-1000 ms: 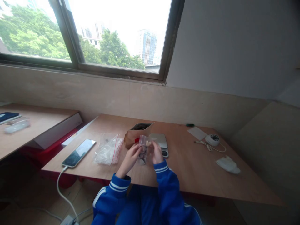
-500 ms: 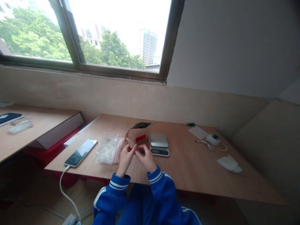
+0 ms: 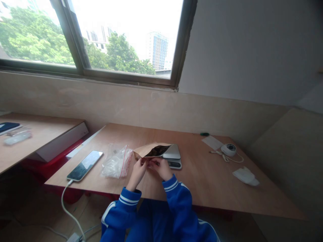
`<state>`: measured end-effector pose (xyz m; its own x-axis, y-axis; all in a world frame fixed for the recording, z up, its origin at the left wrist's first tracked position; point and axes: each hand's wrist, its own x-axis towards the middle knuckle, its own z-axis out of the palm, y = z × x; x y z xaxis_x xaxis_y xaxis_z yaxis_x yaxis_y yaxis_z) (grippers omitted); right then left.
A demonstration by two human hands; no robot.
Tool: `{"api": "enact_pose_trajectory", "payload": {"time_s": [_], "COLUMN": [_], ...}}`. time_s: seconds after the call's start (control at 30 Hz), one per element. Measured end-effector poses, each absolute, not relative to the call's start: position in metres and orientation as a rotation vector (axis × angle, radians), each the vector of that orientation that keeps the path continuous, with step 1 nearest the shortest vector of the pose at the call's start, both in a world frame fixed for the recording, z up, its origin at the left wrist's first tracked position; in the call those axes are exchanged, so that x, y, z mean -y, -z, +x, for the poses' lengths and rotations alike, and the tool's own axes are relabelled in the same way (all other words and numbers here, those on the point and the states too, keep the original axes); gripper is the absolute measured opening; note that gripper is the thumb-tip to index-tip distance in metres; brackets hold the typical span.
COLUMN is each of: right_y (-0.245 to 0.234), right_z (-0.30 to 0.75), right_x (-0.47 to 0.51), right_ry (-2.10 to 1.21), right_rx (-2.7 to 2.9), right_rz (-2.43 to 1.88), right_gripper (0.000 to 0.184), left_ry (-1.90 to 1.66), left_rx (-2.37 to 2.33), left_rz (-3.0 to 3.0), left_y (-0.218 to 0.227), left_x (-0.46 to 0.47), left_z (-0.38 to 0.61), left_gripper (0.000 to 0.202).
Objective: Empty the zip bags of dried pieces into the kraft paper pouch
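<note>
A brown paper pouch (image 3: 143,150) leans toward me on the table, its mouth gaping and dark inside. At its near edge are both my hands, close together. My left hand (image 3: 137,170) is closed in a pinch, thumb against fingers. My right hand (image 3: 163,168) is also closed, its fingertips just right of the left ones. What the fingertips hold is too small and shaded to make out. The pouch's right corner overlaps a silver-topped digital scale (image 3: 176,153). Left of my left hand lies a heap of clear zip bags (image 3: 114,164) with red seal lines.
A charging phone (image 3: 85,165) lies at left, its white cable hanging off the table edge. To the right are a white dome camera (image 3: 228,149) with leads, a white paper (image 3: 212,143), a crumpled white wrap (image 3: 246,176) and a green-handled tool (image 3: 204,134).
The pouch has tipped toward me and to the right, its mouth now lower and partly over the scale. Its red label no longer shows. My hands stay close together, the right slightly farther right.
</note>
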<state>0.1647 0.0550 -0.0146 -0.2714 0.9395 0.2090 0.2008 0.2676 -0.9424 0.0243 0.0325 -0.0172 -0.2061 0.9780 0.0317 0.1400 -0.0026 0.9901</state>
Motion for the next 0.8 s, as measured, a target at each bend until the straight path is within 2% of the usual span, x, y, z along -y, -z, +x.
{"api": "enact_pose_trajectory", "payload": {"time_s": [0.13, 0.33, 0.63, 0.8], "right_y": [0.014, 0.013, 0.011, -0.005], "right_z": [0.17, 0.171, 0.17, 0.175], "right_x": [-0.056, -0.062, -0.076, -0.085], "right_ry": [-1.081, -1.113, -1.286, -1.379], "right_rx": [1.752, 1.724, 1.599, 1.678], "right_rz": [-1.015, -0.99, -1.011, -0.987], "right_gripper": [0.009, 0.01, 0.03, 0.03], "left_ry": [-1.278, -1.258, -1.275, -1.283], "left_rx": [-1.5, -1.391, -1.44, -1.385], "left_rz": [1.26, 1.203, 1.328, 1.299], "left_y": [0.017, 0.016, 0.01, 0.009], "left_x": [-0.031, -0.03, -0.031, -0.03], "left_z": [0.022, 0.024, 0.024, 0.026], "left_gripper": [0.035, 0.041, 0.043, 0.044]}}
